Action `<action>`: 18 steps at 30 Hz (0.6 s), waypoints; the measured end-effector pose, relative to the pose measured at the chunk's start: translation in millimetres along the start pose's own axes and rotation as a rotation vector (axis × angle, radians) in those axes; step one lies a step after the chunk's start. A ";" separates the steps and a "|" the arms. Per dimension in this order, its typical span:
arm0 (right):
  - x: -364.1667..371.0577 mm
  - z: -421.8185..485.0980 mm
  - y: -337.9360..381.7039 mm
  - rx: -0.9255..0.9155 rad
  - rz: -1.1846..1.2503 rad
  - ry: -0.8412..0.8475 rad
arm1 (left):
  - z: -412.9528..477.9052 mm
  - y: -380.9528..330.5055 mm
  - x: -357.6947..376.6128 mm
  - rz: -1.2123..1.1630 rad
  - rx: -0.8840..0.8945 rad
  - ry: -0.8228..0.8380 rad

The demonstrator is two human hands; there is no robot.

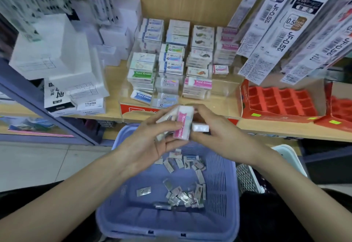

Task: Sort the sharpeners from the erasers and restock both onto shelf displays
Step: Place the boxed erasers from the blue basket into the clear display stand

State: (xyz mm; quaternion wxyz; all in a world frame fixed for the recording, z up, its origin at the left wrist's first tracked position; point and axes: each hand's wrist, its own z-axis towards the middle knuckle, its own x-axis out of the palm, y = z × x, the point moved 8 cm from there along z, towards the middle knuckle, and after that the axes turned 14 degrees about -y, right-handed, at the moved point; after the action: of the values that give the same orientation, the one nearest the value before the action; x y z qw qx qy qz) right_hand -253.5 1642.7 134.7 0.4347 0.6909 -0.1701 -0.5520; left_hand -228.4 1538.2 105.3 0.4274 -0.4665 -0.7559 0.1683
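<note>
My left hand (150, 139) grips a small stack of erasers, the front one a pink-sleeved eraser (183, 125) held upright above the blue basket (118, 211). My right hand (215, 133) touches the same stack from the right and pinches a small white eraser (200, 128). Several small wrapped erasers and sharpeners (182, 194) lie loose in the basket's bottom. Straight ahead on the wooden shelf, a clear display tray (224, 91) holds stacked erasers in rows, among them a green "Hard Eraser" (142, 74) and a pink one (200, 83).
An empty red compartment tray (280, 100) sits on the shelf to the right, with a second one at the edge. White refill boxes (57, 58) pile up on the left. Packaged pen refills (285, 26) hang at upper right. A white basket (249, 179) stands beside the blue one.
</note>
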 end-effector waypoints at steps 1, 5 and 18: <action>-0.5 0.0 1.9 -0.015 0.003 0.003 | -0.4 -4.6 0.1 0.028 0.024 -0.006; -7.9 -0.8 3.7 -0.034 0.009 -0.041 | -1.5 -14.1 5.0 0.116 0.077 0.008; -24.8 -0.4 -7.1 0.285 0.498 -0.249 | 3.1 -30.4 -5.0 0.178 0.217 -0.131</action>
State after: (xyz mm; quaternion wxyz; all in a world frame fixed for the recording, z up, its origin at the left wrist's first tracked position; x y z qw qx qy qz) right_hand -263.1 1664.6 144.4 0.4313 0.6090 -0.4618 -0.4794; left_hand -247.0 1519.0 120.9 0.4086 -0.4708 -0.7153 0.3160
